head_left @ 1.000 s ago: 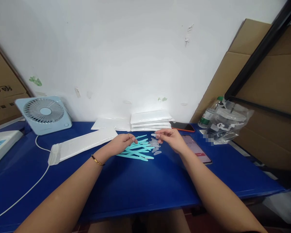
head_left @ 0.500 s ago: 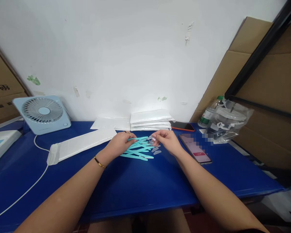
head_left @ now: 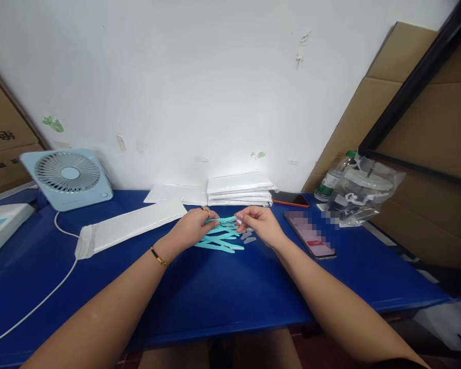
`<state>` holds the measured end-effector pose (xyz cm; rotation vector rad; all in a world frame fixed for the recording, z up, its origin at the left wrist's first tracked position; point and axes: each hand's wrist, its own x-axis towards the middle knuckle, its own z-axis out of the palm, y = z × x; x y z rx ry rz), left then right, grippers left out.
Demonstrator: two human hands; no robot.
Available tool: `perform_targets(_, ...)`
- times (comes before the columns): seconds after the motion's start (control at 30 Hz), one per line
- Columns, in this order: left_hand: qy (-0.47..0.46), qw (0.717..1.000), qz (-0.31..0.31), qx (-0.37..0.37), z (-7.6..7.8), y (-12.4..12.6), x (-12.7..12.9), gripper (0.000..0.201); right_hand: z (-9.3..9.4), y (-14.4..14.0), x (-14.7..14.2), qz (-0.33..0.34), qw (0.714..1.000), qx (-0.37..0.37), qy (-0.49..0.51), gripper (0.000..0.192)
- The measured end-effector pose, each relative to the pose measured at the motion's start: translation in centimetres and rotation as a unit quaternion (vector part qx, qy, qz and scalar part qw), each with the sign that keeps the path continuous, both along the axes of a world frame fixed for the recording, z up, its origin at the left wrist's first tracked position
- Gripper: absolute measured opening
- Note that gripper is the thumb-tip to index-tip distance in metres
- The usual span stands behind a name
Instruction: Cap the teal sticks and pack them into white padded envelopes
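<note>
My left hand pinches one slim teal plastic stick, shaped like an eyebrow razor, and holds it sideways above the pile. At the stick's right tip, my right hand pinches a small translucent cap, mostly hidden by the fingers; whether the cap is around the tip or only touching it I cannot tell. Under and between the hands lie several more teal sticks, crossed over each other. Several loose translucent caps rest on the blue table just below my right hand.
A white padded sleeve lies left of my hands. A stack of white packets stands against the wall. Right are a lit phone, a dark phone, a bottle and a bagged cup. A blue fan stands far left, its cable crossing the blue table.
My right hand has moved slightly left with the translucent cap, up to the tip of the teal stick. My left hand keeps its grip and has shifted little.
</note>
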<state>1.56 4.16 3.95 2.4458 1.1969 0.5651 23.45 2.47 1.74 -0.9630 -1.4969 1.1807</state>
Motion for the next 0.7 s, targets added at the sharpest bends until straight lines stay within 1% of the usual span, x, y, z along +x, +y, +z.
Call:
perform_targets(0.07,0.004,1.000,-0.010,0.002,-0.1,-0.3,0.3,0.031,0.0,-0.1,-0.2,0.024,1.000,-0.008,-0.009,0.033)
perform_targets(0.13,-0.002,0.999,-0.001,0.035,0.1,-0.7,0.5,0.031,0.0,0.1,0.1,0.026,1.000,-0.009,-0.009,0.031)
perform_targets(0.17,-0.011,0.998,0.017,0.066,0.2,-0.8,0.6,0.036,0.0,0.3,0.6,0.012,1.000,-0.005,-0.002,0.030)
perform_targets(0.23,-0.034,0.989,0.064,0.127,0.5,-1.0,0.5,0.058,0.0,1.1,1.9,-0.042,0.999,0.010,0.023,0.030)
perform_targets(0.27,-0.041,0.986,0.080,0.139,0.5,-1.0,0.3,0.066,-0.1,1.5,2.6,-0.072,0.997,0.017,0.036,0.030)
perform_targets(0.3,-0.038,0.987,0.081,0.132,0.4,-0.8,0.1,0.069,-0.2,2.0,3.3,-0.098,0.994,0.023,0.044,0.030)
perform_targets(0.33,-0.027,0.991,0.067,0.110,0.2,-0.6,-0.2,0.071,-0.5,2.5,4.0,-0.117,0.992,0.026,0.045,0.030)
perform_targets(0.4,0.018,0.999,0.012,0.050,-0.5,0.0,-0.7,0.079,-1.1,3.5,4.8,-0.129,0.991,0.027,0.024,0.031)
perform_targets(0.47,0.074,0.997,-0.036,0.002,-1.3,0.5,-1.0,0.090,-1.8,4.1,4.8,-0.125,0.991,0.038,-0.018,0.031)
perform_targets(0.5,0.095,0.994,-0.052,-0.014,-1.5,0.6,-1.0,0.090,-2.1,4.3,4.6,-0.120,0.991,0.048,-0.042,0.031)
perform_targets(0.57,0.116,0.990,-0.072,-0.035,-1.6,0.4,-0.8,0.079,-2.4,4.4,4.0,-0.098,0.989,0.067,-0.091,0.030)
perform_targets(0.63,0.118,0.988,-0.086,-0.043,-1.3,-0.4,-0.4,0.064,-2.5,4.2,3.3,-0.061,0.985,0.085,-0.137,0.028)
perform_targets(0.7,0.121,0.987,-0.098,-0.046,-0.8,-1.3,0.1,0.053,-2.4,3.8,2.6,-0.031,0.976,0.110,-0.186,0.025)
